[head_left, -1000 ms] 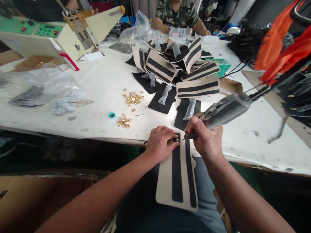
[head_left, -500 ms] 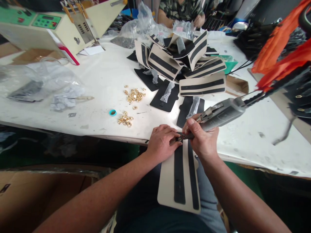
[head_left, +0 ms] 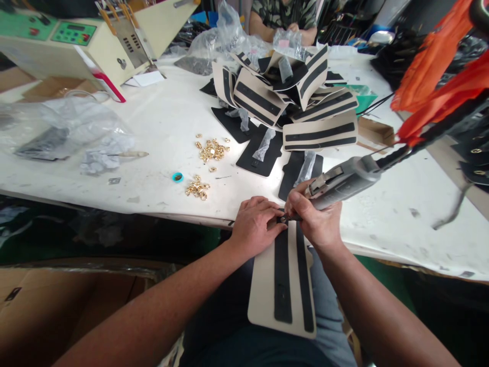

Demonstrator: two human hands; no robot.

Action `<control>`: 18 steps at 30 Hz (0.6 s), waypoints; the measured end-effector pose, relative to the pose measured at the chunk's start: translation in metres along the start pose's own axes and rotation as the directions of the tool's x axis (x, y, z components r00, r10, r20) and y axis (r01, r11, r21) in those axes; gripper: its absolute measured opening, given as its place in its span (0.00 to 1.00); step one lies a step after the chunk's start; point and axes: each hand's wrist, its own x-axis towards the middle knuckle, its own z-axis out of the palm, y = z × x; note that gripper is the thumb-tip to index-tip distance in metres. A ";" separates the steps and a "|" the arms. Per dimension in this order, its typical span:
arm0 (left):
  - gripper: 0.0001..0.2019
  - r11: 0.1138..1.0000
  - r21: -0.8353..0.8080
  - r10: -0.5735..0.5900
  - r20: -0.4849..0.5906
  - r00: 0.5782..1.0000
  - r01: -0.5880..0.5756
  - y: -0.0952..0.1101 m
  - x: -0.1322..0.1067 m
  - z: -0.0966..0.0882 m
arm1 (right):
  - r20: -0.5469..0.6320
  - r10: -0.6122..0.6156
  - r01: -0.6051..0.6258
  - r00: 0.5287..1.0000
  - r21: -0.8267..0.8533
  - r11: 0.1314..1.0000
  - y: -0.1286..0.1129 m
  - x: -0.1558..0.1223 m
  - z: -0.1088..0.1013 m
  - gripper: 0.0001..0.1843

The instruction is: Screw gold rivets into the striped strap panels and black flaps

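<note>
My right hand (head_left: 320, 218) is wrapped round a grey electric screwdriver (head_left: 346, 179), held at a slant with its tip down to the left. The tip meets a small shiny metal fitting (head_left: 283, 219) on a black strip. That strip runs along a beige panel (head_left: 263, 293) with two black strips, which lies from the table edge down over my lap. With its thumb and fingers, my left hand (head_left: 254, 227) grips the panel's upper end beside the fitting. Just beyond my hands lies a black panel piece (head_left: 288, 178) with a clear plastic wrap (head_left: 304, 169) on it.
Gold metal fittings (head_left: 212, 151) lie in two small piles, near a blue cap (head_left: 178, 177). Several beige panels (head_left: 323, 133) are heaped behind. An orange cloth (head_left: 431, 76) hangs round the tool's cord at right. A machine (head_left: 95, 43) stands at left; a person (head_left: 282, 20) sits opposite.
The screwdriver's rear end has shifted slightly left and down in my right hand. My left hand and the panel stay nearly still. The hands of the person opposite have moved.
</note>
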 end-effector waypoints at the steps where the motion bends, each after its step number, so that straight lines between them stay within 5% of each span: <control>1: 0.11 1.000 0.002 -0.002 -0.001 1.000 0.002 0.000 0.000 0.000 | 0.000 -0.013 0.013 1.000 0.004 1.000 0.000 0.000 0.000 0.19; 18: 0.06 1.000 0.013 0.005 -0.003 1.000 -0.005 0.000 0.001 0.002 | 0.208 -0.045 0.062 0.977 -0.072 0.996 0.007 0.007 -0.004 0.14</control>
